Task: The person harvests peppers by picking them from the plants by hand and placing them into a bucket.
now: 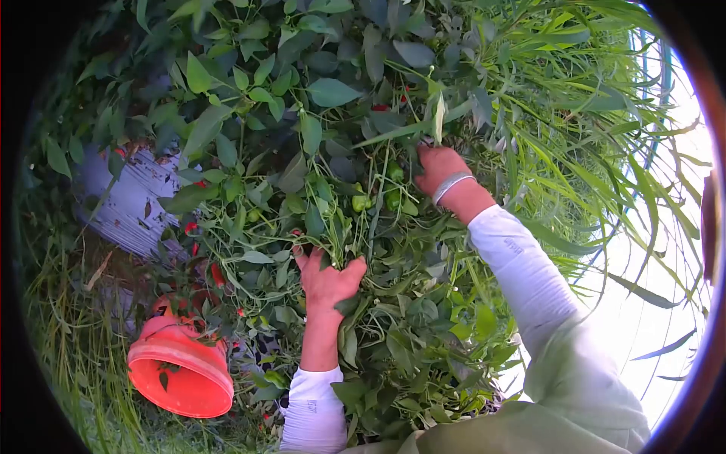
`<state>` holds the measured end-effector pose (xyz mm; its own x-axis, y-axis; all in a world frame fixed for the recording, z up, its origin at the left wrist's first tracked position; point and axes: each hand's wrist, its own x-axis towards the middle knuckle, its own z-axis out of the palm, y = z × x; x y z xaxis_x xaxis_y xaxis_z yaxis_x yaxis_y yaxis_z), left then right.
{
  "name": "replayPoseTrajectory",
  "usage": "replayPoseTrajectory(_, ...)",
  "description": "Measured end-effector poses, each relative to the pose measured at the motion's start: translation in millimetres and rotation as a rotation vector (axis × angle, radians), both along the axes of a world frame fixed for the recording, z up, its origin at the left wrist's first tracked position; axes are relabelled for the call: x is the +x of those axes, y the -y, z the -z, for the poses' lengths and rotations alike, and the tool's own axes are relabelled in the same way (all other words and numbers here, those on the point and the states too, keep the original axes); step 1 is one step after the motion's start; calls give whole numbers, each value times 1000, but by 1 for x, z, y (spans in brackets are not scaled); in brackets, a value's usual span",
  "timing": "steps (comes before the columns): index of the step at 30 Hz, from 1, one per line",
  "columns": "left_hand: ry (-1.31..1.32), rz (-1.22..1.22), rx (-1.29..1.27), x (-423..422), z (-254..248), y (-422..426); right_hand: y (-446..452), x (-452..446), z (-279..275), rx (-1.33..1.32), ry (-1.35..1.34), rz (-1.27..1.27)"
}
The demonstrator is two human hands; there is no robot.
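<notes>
My left hand [329, 284] is in the pepper plants, back upward, with thumb and fingers spread around leafy stems [333, 227]; leaves partly cover the fingertips. Farther up and to the right, my right hand [445, 172], with a silvery band [452, 186] at the wrist, has its fingers curled among the foliage. What its fingertips hold is too small to make out. Between the hands hang green peppers [361, 202]. Small red peppers [218, 275] show to the left of my left hand.
A red bucket [180, 374] lies tilted at the lower left, its mouth toward me. Pale sheeting [132, 200] shows beneath the plants on the left. Long grass blades [597, 129] reach in from the right. Dense leaves surround both hands.
</notes>
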<state>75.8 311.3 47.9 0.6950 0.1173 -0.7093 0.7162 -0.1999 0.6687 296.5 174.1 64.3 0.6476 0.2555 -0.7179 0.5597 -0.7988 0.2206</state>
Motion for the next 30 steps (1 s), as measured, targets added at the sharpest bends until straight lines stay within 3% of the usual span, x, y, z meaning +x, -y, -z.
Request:
replayPoseTrajectory(2, 109, -31, 26, -3, 2, 1, 10, -8, 5, -5, -36, 103)
replayPoseTrajectory(6, 102, -33, 13, -1, -3, -2, 18, -13, -12, 264, 283, 42)
replayPoseTrajectory(8, 137, -76, 2, -1, -3, -2, 20, -17, -21, 624, 308, 169)
replayPoseTrajectory(10, 164, -77, 20, -1, -3, -2, 25, -28, -28, 747, 213, 273)
replayPoseTrajectory(12, 193, -75, 40, -1, -2, -1, 27, -41, -44, 917, -182, 764)
replayPoseTrajectory(13, 217, -91, 63, -2, -1, 0, 21, -48, -56, 936, -200, 844)
replayPoseTrajectory(16, 271, -101, 93, -5, -2, 2, 14, -47, -88, 928, -279, 773)
replayPoseTrajectory(17, 302, -98, 105, -4, -1, 1, 6, -38, -103, 875, -260, 699)
replayPoseTrajectory(18, 301, -100, 108, -4, -2, 0, 2, -17, -109, 793, -72, 143)
replayPoseTrajectory(19, 266, -137, 84, -2, -4, -1, -8, -2, -118, 779, 48, 20)
replayPoseTrajectory(21, 234, -170, 56, -3, -5, 0, -27, 33, -129, 747, 42, 116)
replayPoseTrajectory(23, 202, -128, 49, -3, -2, 1, -30, 70, -105, 523, 14, -28)
replayPoseTrajectory(25, 189, -132, 28, -3, -2, 0, -35, 85, -70, 75, 12, -89)
replayPoseTrajectory(26, 173, -137, 10, -4, -2, -1, -25, 87, -56, 78, 8, -91)
replayPoseTrajectory(28, 176, -147, 9, 0, -5, -3, -6, 89, -34, -238, 152, -47)
replayPoseTrajectory(30, 177, -153, 4, -2, -5, -3, 0, 98, -20, -363, 27, -118)
